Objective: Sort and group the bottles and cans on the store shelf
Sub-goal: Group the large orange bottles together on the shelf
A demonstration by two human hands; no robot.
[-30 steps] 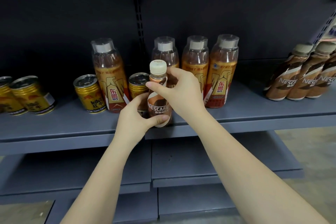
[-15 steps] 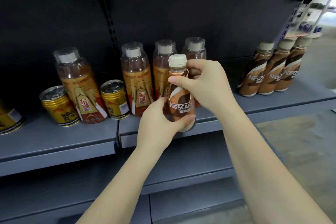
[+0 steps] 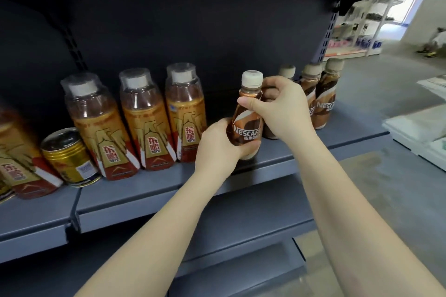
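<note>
I have the Nescafé bottle [image 3: 246,120] in both hands at the centre of the frame, held upright just above the front edge of the shelf [image 3: 149,196]. My left hand [image 3: 218,146] wraps the lower body from the left, thumb across the base of the label; my right hand [image 3: 281,109] pinches the shoulder just under the cream cap, fingers curled behind the neck. Neither hand is free.

Right of centre stand the other Nescafé bottles [image 3: 324,96], three caps showing, the nearest one largely hidden behind my right hand. That group looks like where this bottle belongs.

The main risk, as I judge it, is the right hand itself: its knuckles sit just beside, perhaps touching, the nearest standing bottle, and I cannot tell which. Pushing further right could topple that bottle into its neighbours, and they stand near the shelf's right end, with floor beyond.

The second risk is the set-down. The bottle hovers over the shelf lip, so lowering it here without moving it deeper could leave the base half off the edge. Letting go with one hand too soon may also let the smooth label slip.

To the left of frame, the tall orange bottles [image 3: 142,119] and a gold can [image 3: 70,158] stand close together; my left forearm passes near them, and a careless swing could knock one over.
</note>
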